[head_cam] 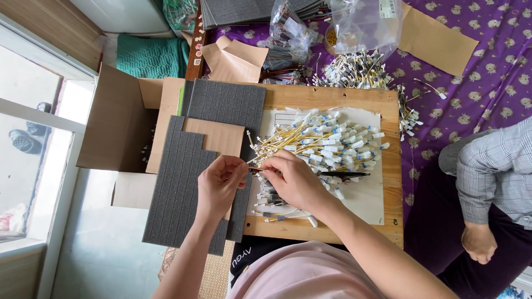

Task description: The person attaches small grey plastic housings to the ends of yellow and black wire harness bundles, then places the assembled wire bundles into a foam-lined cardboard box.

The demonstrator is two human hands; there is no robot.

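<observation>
My left hand (220, 182) and my right hand (293, 180) meet over the near left part of a wooden board (332, 98). Both pinch the same small yellow-wired connector piece (254, 169) between their fingertips. Just beyond my right hand lies a big pile of yellow wires with white and blue plug ends (327, 145) on a white paper sheet (363, 194). A black pen-like tool (343, 174) lies beside the pile. Under my left hand are grey slotted foam sheets (177, 194).
An open cardboard box (119, 119) stands left of the board. More foam sheets (227, 102), brown envelopes (438, 41), plastic bags (360, 22) and another wire pile (357, 69) lie farther off on a purple cloth (487, 83). Another person in a checked sleeve (493, 166) sits at right.
</observation>
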